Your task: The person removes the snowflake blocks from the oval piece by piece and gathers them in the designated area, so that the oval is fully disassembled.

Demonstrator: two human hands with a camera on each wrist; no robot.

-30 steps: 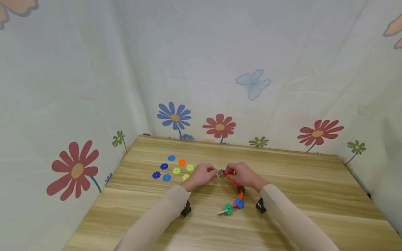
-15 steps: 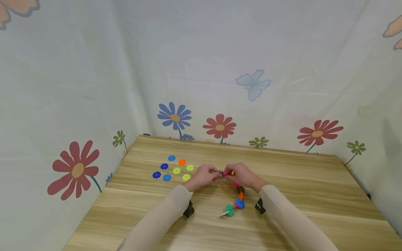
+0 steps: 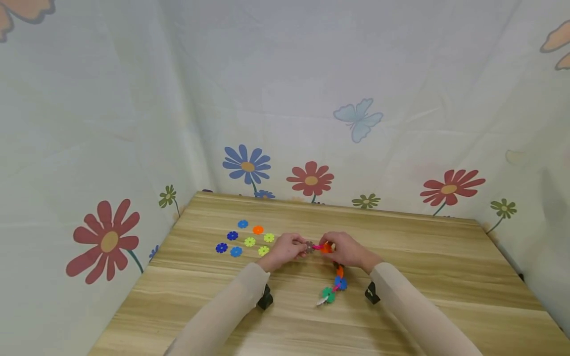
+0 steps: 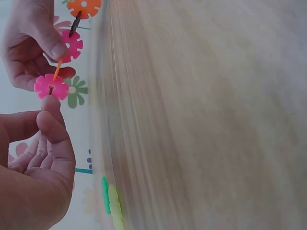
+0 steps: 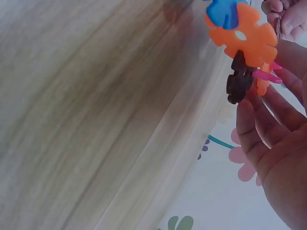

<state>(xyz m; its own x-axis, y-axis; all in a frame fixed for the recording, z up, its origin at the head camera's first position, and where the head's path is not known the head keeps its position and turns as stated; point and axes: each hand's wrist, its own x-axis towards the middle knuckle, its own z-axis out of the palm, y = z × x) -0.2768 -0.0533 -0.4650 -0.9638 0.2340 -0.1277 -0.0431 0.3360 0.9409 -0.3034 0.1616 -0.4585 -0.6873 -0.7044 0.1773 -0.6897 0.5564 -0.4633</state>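
Observation:
A chain of slotted flower-shaped plastic discs hangs between my hands. My left hand pinches the brown disc at its end between thumb and fingertip. A pink disc follows, with the brown one edge-on in its slot. My right hand grips an orange disc with thumb and fingers, just past the pink one. Below the right hand, the chain runs down through another orange disc, a blue disc and a green disc to a white disc.
Loose discs lie flat on the wooden table left of my hands: several blue, several yellow and one orange disc. A flower-printed curtain stands behind the table.
My left fingers have closed on the brown disc, which was apart from them before. My right fingers have shifted from the pink disc to the orange one. The chain's lower end swings slightly right.

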